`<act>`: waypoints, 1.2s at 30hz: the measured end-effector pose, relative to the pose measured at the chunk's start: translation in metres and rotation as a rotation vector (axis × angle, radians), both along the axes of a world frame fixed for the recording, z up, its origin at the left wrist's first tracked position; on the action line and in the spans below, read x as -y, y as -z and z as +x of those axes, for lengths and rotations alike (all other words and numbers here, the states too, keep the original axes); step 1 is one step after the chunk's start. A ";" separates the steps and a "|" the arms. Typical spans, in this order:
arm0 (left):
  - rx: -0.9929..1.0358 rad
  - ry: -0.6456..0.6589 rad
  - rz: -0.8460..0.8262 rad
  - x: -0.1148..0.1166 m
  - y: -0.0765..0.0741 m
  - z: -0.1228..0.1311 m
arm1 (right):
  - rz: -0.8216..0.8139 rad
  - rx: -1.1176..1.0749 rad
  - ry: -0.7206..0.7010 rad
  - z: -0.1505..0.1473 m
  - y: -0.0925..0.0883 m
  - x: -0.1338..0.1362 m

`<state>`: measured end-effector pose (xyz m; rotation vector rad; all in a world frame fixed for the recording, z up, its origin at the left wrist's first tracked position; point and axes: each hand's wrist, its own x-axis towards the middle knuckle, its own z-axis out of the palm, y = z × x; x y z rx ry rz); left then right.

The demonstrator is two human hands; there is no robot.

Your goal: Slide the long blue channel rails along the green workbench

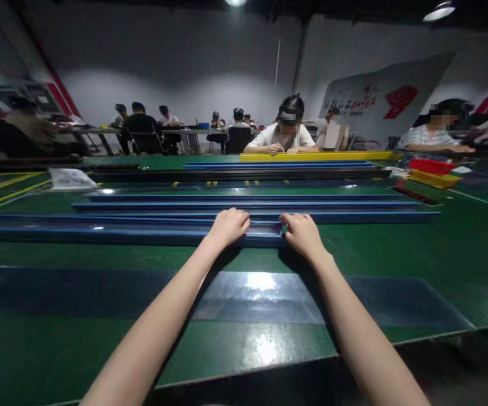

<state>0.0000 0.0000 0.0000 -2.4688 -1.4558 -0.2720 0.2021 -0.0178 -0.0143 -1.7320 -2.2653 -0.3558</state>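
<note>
Our bare forearms (146, 330) come nearest the camera, reaching over a clear flat strip (256, 299) that lies along the near side of the green counter (396, 248). Past the strip we have a long blue channel (125, 235), resting lengthwise with its hollow side apparently up and running out of view on our left. Laid this way, it seems to let the counter bear its length, so our hands need only steady one end.

Our left grip (228, 226) is curled over the channel a little way in from its right end, fingers bent down on it, probably to keep that end from sliding. Our right grip (303, 232) sits right at the end itself, finger and thumb bent round it with a small gap between them; we cannot tell whether they pinch the channel or merely touch it. The channel's short end section thus lies between our two hands, and the rest stretches away to the left. Just behind it, more blue channels (354, 217) lie roughly parallel, perhaps set so to be within easy reach.
</note>
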 end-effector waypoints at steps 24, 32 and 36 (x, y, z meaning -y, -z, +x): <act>0.033 -0.046 -0.014 0.001 -0.004 0.001 | -0.010 -0.052 -0.047 -0.003 0.002 -0.001; 0.028 -0.028 -0.009 0.002 -0.004 0.003 | -0.015 -0.061 -0.056 -0.002 0.001 -0.001; 0.048 0.013 0.002 0.002 -0.004 0.005 | -0.004 -0.086 -0.062 -0.003 0.002 -0.001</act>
